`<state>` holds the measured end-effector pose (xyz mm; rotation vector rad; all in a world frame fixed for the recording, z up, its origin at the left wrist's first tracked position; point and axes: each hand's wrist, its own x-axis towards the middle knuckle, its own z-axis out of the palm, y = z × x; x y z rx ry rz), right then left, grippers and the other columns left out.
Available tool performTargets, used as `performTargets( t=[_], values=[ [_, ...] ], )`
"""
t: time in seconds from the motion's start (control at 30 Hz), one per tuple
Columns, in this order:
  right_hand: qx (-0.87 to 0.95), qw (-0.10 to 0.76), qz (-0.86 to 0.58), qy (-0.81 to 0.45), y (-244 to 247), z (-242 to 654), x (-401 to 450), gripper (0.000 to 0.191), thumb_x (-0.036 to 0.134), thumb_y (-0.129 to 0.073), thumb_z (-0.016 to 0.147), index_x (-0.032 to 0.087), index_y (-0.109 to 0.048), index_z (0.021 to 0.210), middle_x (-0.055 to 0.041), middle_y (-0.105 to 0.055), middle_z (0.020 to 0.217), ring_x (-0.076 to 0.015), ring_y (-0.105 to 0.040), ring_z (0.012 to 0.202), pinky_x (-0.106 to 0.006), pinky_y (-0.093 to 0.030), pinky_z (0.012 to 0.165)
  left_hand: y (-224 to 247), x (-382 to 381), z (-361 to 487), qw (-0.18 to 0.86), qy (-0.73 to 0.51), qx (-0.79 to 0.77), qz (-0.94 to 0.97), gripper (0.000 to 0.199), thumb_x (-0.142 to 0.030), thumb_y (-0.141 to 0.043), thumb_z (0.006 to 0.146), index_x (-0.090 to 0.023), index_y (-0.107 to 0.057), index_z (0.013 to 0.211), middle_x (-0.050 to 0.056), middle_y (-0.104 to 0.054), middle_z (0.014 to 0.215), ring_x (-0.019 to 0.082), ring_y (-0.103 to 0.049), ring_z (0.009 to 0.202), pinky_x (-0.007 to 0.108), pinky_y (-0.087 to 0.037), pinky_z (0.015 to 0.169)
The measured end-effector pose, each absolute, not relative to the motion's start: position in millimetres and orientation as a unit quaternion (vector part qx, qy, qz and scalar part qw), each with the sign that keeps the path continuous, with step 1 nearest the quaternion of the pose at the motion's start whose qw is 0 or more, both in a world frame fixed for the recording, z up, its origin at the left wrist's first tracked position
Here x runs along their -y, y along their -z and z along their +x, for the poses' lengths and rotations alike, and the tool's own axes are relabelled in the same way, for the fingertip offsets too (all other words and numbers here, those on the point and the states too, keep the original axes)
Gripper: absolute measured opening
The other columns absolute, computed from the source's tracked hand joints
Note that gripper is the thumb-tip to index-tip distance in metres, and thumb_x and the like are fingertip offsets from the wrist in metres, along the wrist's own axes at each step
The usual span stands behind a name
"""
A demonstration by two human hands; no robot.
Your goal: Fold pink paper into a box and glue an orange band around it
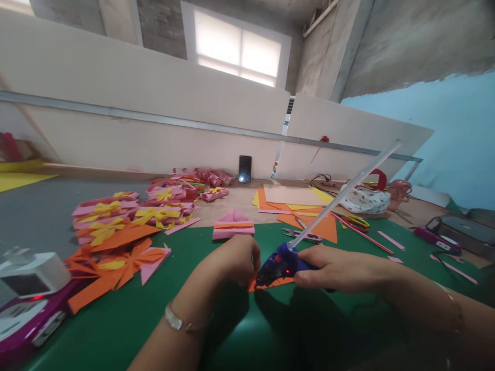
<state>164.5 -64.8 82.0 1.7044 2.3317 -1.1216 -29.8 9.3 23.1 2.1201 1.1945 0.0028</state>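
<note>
My right hand [328, 265] is wrapped round a blue hot glue gun [276, 265] with a small red light on its side. A long clear glue stick [348, 190] rises from its back, tilted up to the right. The gun's dark nozzle points down at an orange paper piece [284, 281] on the green mat [232, 330]. My left hand [237, 257] has its fingers curled at the left end of that paper, pinching it; the fingertips are partly hidden. Just beyond my left hand lies a folded pink paper piece [233, 226] with an orange band.
Finished-looking pink paper bundles with yellow bows [162, 198] and orange cutouts [124, 263] are piled at left. Coloured sheets [290, 196], snips [301, 235] and scissors [358, 222] lie beyond my right hand. A phone [245, 169] leans at the back; a purple power strip [34, 319] sits front left.
</note>
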Motion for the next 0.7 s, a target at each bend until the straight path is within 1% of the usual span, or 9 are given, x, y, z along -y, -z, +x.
performTargets(
  t=[0.1, 0.23, 0.33, 0.47, 0.57, 0.7],
  values=[
    [-0.755, 0.03, 0.55, 0.355, -84.3, 159.3, 63.9, 0.033, 0.045, -0.048, 0.083, 0.016, -0.058, 0.094, -0.0022, -0.054, 0.081, -0.014, -0.047, 0.068, -0.022, -0.036, 0.055, -21.6, -11.2, -29.9, 0.343, 0.0, -0.472, 0.812, 0.023, -0.005, -0.055, 0.047, -0.016, -0.063, 0.066, 0.001, -0.065, 0.058, 0.019, -0.062, 0.058, 0.023, -0.045, 0.048],
    [-0.765, 0.037, 0.542, 0.346, -85.8, 155.0, 62.8, 0.032, 0.044, -0.049, 0.082, 0.015, -0.058, 0.093, -0.0024, -0.054, 0.081, -0.0144, -0.048, 0.069, -0.022, -0.036, 0.055, -20.2, -11.8, -30.7, 0.358, -0.011, -0.467, 0.808, 0.02, -0.011, -0.057, 0.051, -0.016, -0.064, 0.069, 0.003, -0.066, 0.062, 0.018, -0.062, 0.058, 0.022, -0.044, 0.048],
    [-0.772, 0.029, 0.534, 0.344, -84.1, 155.0, 62.3, 0.032, 0.044, -0.049, 0.082, 0.016, -0.059, 0.093, -0.0024, -0.055, 0.083, -0.0145, -0.048, 0.07, -0.022, -0.036, 0.056, -21.1, -11.2, -31.4, 0.325, -0.016, -0.461, 0.826, 0.018, -0.016, -0.059, 0.052, -0.016, -0.066, 0.068, 0.003, -0.066, 0.062, 0.019, -0.061, 0.059, 0.022, -0.041, 0.046],
    [-0.77, 0.014, 0.531, 0.353, -82.6, 160.7, 64.1, 0.034, 0.045, -0.05, 0.082, 0.016, -0.06, 0.095, -0.0028, -0.057, 0.084, -0.0153, -0.049, 0.071, -0.023, -0.039, 0.059, -23.8, -10.3, -31.0, 0.306, -0.007, -0.464, 0.831, 0.021, -0.011, -0.059, 0.049, -0.016, -0.066, 0.068, 0.002, -0.065, 0.063, 0.017, -0.06, 0.058, 0.02, -0.037, 0.043],
    [-0.757, 0.015, 0.545, 0.36, -83.6, 169.4, 68.4, 0.036, 0.047, -0.049, 0.082, 0.016, -0.06, 0.094, -0.0037, -0.058, 0.085, -0.0167, -0.05, 0.073, -0.024, -0.041, 0.061, -24.9, -9.9, -30.9, 0.302, -0.007, -0.464, 0.833, 0.023, -0.008, -0.059, 0.049, -0.016, -0.067, 0.069, 0.002, -0.066, 0.063, 0.016, -0.06, 0.058, 0.02, -0.039, 0.045],
    [-0.732, 0.013, 0.581, 0.355, -86.3, 184.9, 76.5, 0.04, 0.051, -0.045, 0.083, 0.016, -0.06, 0.095, -0.0056, -0.058, 0.091, -0.0198, -0.052, 0.082, -0.026, -0.042, 0.067, -24.8, -9.5, -31.8, 0.306, -0.012, -0.465, 0.831, 0.026, -0.006, -0.057, 0.048, -0.017, -0.067, 0.07, 0.003, -0.069, 0.066, 0.017, -0.062, 0.06, 0.02, -0.04, 0.046]
  ],
)
